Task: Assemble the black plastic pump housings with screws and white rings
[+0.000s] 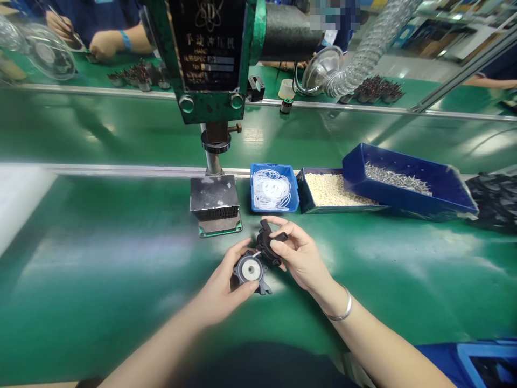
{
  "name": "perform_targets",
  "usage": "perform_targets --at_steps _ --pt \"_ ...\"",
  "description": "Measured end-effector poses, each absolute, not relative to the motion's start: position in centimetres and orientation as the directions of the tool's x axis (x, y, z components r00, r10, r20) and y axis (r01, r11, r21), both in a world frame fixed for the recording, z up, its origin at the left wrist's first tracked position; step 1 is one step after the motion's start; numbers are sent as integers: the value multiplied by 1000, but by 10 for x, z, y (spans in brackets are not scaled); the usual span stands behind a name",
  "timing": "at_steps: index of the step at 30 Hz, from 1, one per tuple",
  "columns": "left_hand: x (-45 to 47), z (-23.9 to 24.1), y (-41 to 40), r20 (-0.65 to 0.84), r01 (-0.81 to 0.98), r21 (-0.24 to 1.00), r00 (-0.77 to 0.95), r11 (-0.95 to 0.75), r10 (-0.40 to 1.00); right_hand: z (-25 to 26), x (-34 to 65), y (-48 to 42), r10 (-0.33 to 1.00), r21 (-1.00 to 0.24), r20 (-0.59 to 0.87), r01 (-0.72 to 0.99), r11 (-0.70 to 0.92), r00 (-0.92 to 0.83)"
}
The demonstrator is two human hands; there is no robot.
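My left hand [224,285] grips a round black plastic housing [249,272] with a white centre, thumb and fingers wrapped round its rim. My right hand [299,253], a silver bangle on its wrist, pinches a second black plastic part [269,245] with a short spout. That part is tilted against the upper right edge of the housing. Both hands hover just above the green mat [100,269], in front of the hand press.
A green hand press [214,59] with a grey base block [215,202] stands behind the hands. To its right sit a small blue bin of white rings [273,188], a tray of white pellets [335,189] and a blue tray of metal pins [404,178]. Black parts [496,199] lie far right. Another person's hands [100,43] work across the belt.
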State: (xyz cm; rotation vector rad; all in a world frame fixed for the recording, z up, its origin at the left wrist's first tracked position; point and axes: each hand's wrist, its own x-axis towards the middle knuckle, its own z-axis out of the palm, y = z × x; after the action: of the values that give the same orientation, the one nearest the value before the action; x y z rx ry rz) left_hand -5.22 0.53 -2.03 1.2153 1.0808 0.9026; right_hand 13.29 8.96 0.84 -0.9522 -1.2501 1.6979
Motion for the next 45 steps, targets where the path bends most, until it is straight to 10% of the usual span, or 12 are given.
perform_targets --at_steps 14,26,39,45 --pt "-51 -18 5 -165 23 986 278 165 946 11 153 86 897 -999 39 -15 36 -439" --pt "-51 -21 1 -61 267 964 245 -7 968 27 129 80 878 -977 -108 -114 -181 -466" --pt "-49 -25 1 -1 285 957 166 -47 986 28 123 66 781 -855 189 291 429 -594" --pt "-49 -32 1 218 366 890 179 -271 959 13 124 64 783 -882 90 316 350 -615"
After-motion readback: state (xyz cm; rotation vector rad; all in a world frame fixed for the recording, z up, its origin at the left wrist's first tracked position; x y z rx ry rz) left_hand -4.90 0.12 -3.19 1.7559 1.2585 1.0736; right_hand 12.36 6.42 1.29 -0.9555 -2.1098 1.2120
